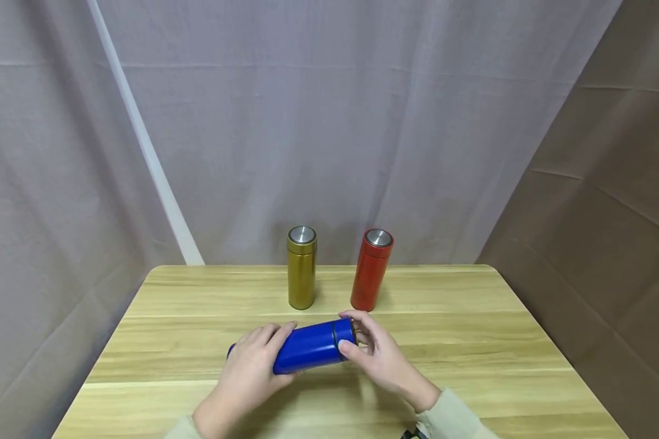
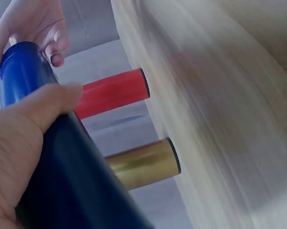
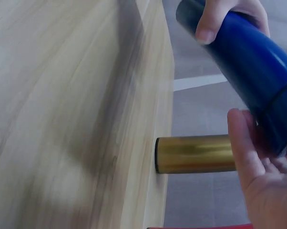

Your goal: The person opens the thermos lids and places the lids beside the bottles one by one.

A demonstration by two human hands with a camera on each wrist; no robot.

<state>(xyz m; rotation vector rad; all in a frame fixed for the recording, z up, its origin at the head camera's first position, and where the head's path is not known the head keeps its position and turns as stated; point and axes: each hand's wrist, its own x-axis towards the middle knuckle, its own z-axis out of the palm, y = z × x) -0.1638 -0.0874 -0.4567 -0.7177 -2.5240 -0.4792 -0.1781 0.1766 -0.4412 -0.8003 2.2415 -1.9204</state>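
While the left hand (image 1: 252, 360) grips the blue bottle (image 1: 310, 347) round its body, I see it held sideways above the table (image 1: 159, 329), lid (image 1: 344, 329) to the right. I judge it stiff and moderately heavy, its glossy coat probably slippery, so I'd favour a full wrap round the middle and a second hold on the lid. Behind it stand the gold bottle (image 1: 302, 274), then the red bottle (image 1: 370, 277); rightmost, the right hand (image 1: 385, 356) curls thumb and fingers about the lid.

On table (image 1: 198, 296): left bottle (image 1: 302, 277), right bottle (image 1: 369, 277) | before, above: third bottle (image 1: 310, 346), height unclear
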